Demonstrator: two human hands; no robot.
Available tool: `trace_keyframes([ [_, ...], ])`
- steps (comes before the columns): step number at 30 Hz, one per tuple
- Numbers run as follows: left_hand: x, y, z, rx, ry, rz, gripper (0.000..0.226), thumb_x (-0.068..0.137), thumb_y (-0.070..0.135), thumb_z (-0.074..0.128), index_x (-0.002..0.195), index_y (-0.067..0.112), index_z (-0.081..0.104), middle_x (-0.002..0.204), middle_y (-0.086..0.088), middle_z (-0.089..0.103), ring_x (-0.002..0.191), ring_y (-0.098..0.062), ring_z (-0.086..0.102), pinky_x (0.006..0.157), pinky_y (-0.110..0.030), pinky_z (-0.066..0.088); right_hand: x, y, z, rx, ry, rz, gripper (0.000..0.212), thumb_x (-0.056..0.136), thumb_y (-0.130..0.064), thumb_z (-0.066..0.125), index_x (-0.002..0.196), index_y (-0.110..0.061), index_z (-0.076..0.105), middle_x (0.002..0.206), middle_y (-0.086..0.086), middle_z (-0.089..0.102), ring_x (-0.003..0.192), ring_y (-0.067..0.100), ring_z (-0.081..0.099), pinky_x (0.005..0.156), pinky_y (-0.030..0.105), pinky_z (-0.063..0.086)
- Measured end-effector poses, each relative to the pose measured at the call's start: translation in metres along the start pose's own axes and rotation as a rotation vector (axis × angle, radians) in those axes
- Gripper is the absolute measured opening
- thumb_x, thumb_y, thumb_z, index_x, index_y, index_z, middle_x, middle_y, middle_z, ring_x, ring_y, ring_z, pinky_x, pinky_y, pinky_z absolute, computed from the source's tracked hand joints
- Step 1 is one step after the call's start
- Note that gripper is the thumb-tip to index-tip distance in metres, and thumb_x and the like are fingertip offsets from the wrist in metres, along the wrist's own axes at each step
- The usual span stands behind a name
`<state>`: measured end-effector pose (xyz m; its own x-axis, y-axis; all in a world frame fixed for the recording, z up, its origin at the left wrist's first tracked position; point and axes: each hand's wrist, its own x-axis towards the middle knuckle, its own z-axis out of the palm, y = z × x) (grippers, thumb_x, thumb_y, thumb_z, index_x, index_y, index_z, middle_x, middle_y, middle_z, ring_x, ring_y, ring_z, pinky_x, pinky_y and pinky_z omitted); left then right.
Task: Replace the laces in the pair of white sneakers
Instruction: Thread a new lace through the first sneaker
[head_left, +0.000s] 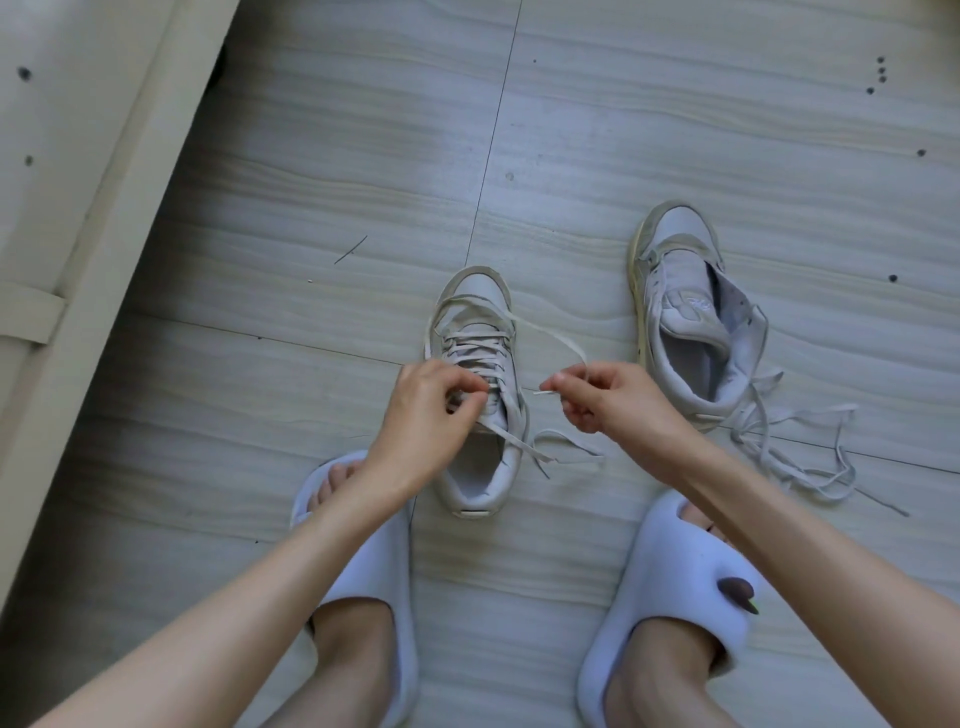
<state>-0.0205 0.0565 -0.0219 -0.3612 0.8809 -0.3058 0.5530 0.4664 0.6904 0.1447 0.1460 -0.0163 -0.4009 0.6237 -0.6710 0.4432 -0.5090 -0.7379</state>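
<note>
White sneakers sit on the pale wood-grain floor (675, 130) beyond the person's feet, one at frame centre and one right of centre. Nearest the camera, at the bottom edge, two bare forearms reach forward over a pair of light blue slides: the left slide (363, 561) lower centre-left with toes showing, the right slide (670, 571) lower right with a small dark charm on its strap.

Left hand (426, 410) bends down at the wrist over the tongue of the laced sneaker (480, 374), its fingers curled and pinching the lace (524, 441) at the upper eyelets. Right hand (597, 397) hovers just right of that sneaker, apart from it, thumb and forefinger pinching the lace's other end so the tip points left towards the shoe. From that pinch the lace arcs up and back to the toe end, while a loose loop lies on the floor beneath the hand.

Farther off and to the right, the unlaced sneaker (685, 312) lies with its tongue pulled open, toe pointing up the frame. A loose lace (800, 447) lies tangled on the floor at its heel.

A pale furniture edge (78, 208) runs diagonally down the upper left.
</note>
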Motion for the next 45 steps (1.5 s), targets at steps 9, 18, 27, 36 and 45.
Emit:
trace_keyframes([
  [9, 0.004, -0.002, 0.017, 0.175, -0.018, 0.004, 0.017, 0.084, 0.030, 0.065, 0.098, 0.026, 0.072, 0.093, 0.008, 0.047, 0.099, -0.017, 0.032, 0.090, -0.026, 0.027, 0.011, 0.006, 0.007, -0.140, 0.059, 0.043, 0.010, 0.086, -0.001, 0.062, 0.078, -0.007, 0.066, 0.065, 0.006, 0.064, 0.058, 0.014, 0.061, 0.061, 0.021, 0.051],
  [18, 0.001, -0.003, 0.021, 0.178, 0.022, 0.009, 0.015, 0.081, 0.034, 0.067, 0.092, 0.023, 0.070, 0.094, 0.009, 0.047, 0.103, -0.018, 0.033, 0.089, -0.028, 0.029, 0.013, 0.006, 0.015, -0.522, 0.067, -0.061, 0.016, 0.088, -0.018, 0.057, 0.078, -0.011, 0.068, 0.067, 0.009, 0.060, 0.062, 0.015, 0.049, 0.059, 0.027, 0.040],
  [27, 0.000, -0.001, 0.025, 0.275, 0.052, 0.078, 0.014, 0.083, 0.032, 0.065, 0.091, 0.023, 0.073, 0.097, 0.007, 0.050, 0.105, -0.020, 0.034, 0.080, -0.025, 0.018, 0.014, 0.005, 0.022, -0.315, 0.047, -0.009, 0.016, 0.085, -0.012, 0.064, 0.070, -0.010, 0.070, 0.063, 0.005, 0.066, 0.060, 0.013, 0.061, 0.068, 0.026, 0.054],
  [36, -0.001, 0.000, -0.022, -0.729, -0.026, -0.023, 0.018, 0.095, 0.007, 0.047, 0.080, 0.016, 0.042, 0.091, 0.003, 0.073, 0.095, -0.019, 0.067, 0.085, -0.028, 0.050, 0.014, 0.002, 0.006, 0.012, 0.295, -0.031, 0.034, 0.096, -0.003, 0.029, 0.075, -0.015, 0.052, 0.075, 0.005, 0.061, 0.064, 0.013, 0.058, 0.054, 0.017, 0.046],
  [45, 0.001, -0.035, -0.033, -0.239, -0.010, -0.205, 0.015, 0.094, 0.019, 0.051, 0.080, 0.020, 0.048, 0.069, -0.003, 0.053, 0.055, -0.007, 0.044, 0.059, -0.025, 0.034, 0.008, 0.015, 0.002, 0.093, 0.225, 0.044, 0.024, 0.095, -0.004, 0.041, 0.081, -0.013, 0.059, 0.074, 0.005, 0.061, 0.067, 0.014, 0.062, 0.060, 0.020, 0.049],
])
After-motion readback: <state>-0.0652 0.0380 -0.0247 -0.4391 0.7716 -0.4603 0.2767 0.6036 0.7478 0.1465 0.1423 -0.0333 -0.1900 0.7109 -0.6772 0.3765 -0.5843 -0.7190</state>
